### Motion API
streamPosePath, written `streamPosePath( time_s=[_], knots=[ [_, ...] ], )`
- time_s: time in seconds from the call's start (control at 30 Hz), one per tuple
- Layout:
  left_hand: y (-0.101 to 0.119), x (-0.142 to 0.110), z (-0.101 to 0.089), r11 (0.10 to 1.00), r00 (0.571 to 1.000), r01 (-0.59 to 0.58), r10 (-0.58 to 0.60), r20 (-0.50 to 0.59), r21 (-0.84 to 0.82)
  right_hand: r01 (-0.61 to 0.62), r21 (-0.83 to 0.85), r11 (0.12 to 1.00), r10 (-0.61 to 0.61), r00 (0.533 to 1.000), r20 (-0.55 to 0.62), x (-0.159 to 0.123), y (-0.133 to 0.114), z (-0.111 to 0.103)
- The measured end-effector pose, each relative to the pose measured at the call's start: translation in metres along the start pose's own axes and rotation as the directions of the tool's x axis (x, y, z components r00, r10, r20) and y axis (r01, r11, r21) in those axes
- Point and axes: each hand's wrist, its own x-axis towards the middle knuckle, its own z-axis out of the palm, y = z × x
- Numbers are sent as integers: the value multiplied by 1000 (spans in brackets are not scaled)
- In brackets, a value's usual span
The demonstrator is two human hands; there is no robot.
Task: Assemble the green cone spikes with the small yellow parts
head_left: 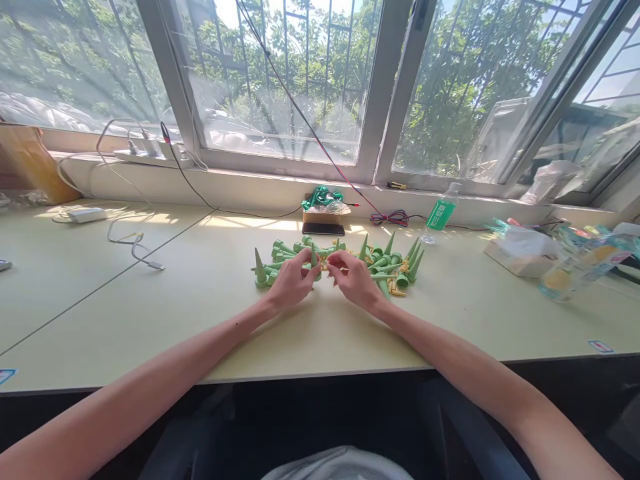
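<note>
My left hand [295, 279] is closed on a green cone-shaped plastic piece [313, 257], its pointed tip upward. Close beside it, my right hand [354, 279] has its fingers pinched around a small yellow piece [324, 266], mostly covered by the fingertips. Several more green cones [387, 260] lie and stand in a heap behind and to the right of my hands. Another upright green cone [260, 272] stands left of my left hand. Small yellow pieces [397, 288] are mixed in at the heap's right side.
Behind the heap are a dark phone [323, 229] and a box with green material [323, 200]. A green-labelled bottle [443, 208] stands to the right, with a tissue box [517, 253] and a larger bottle [570, 273] beyond. A white cable [133, 243] lies left. The table's front edge [320, 377] is near me.
</note>
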Motion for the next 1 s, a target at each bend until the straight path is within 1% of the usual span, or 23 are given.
streamPosePath(
  time_s=[0.47,0.67,0.87,1.0],
  knots=[
    [3,0,-1,999,1000,14,-14,10,-28,18,35,999,-19,1000,22,-1,2,1],
    [4,0,-1,1000,1000,-6,6,6,-2,-3,71,997,2,1000,24,0,1,1],
    [3,-1,-1,1000,1000,-24,25,14,-13,-32,137,990,27,999,34,0,-1,2],
    [5,-1,-1,1000,1000,-10,10,21,-11,-43,137,990,37,998,50,0,-1,1]
  ],
)
